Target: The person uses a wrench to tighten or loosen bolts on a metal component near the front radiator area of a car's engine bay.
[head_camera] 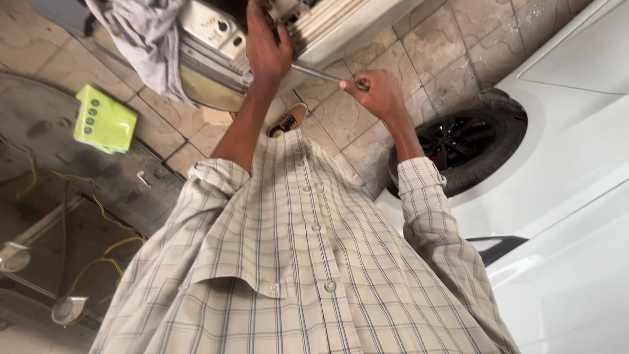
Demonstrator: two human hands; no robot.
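Hands both up at a white car panel [341,26] near the top edge, seen over a plaid shirt [295,262]. Left hand [265,49] reaches up w/ fingers curled against the panel's metal part; exactly what it grips is hidden, so can't tell if it's closed on anything. Right hand [379,92] is fisted round the end of a thin metal rod [318,74], which runs up-left from the fist toward the left hand & the panel. Grey cloth [147,42] hangs over the panel at upper left. Below, on the tiled floor [452,46]: tan shoe [288,119] between the forearms, lime-green box [103,120] well off to the left, yellow cable [98,262] lower left. White car [570,196] w/ black wheel [458,141] sits at right, near the right forearm.
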